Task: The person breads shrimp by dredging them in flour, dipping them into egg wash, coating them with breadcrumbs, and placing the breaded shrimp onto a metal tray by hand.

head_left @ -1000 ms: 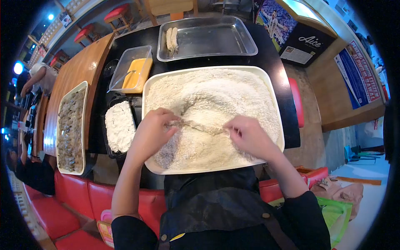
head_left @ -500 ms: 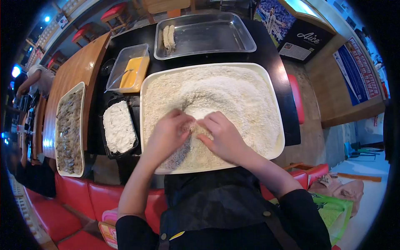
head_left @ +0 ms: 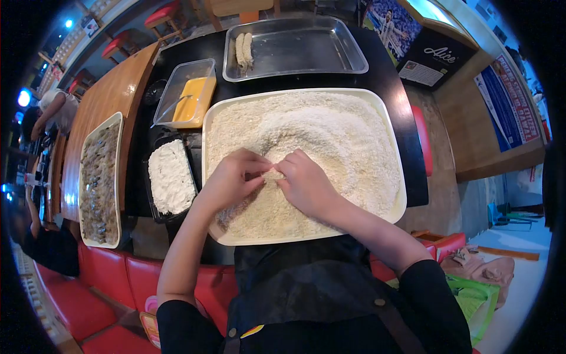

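Observation:
A large white tray [head_left: 403,203] full of pale crumbs [head_left: 354,135] lies in front of me, with a hollow near its middle. Over the crumbs, my left hand [head_left: 239,177] and my right hand [head_left: 305,182] meet at the fingertips, both closed in a pinch. Between them shows a small crumb-coated piece [head_left: 273,175], mostly hidden by the fingers. Beyond, a metal tray [head_left: 300,50] holds coated sticks [head_left: 243,50] side by side at its left end. A clear tub [head_left: 191,91] of yellow liquid with a utensil stands to the left, behind a black container [head_left: 171,177] of white powder.
A long tray [head_left: 100,180] of a greyish-brown mixture sits at the left on a wooden table [head_left: 115,88]. Red seats [head_left: 106,265] line the near side. Two people are at the far left. A wooden counter [head_left: 483,141] stands to the right.
My right hand has moved left until its fingertips meet my left hand's. The coated strip earlier stretched between my hands is now mostly hidden by my fingers.

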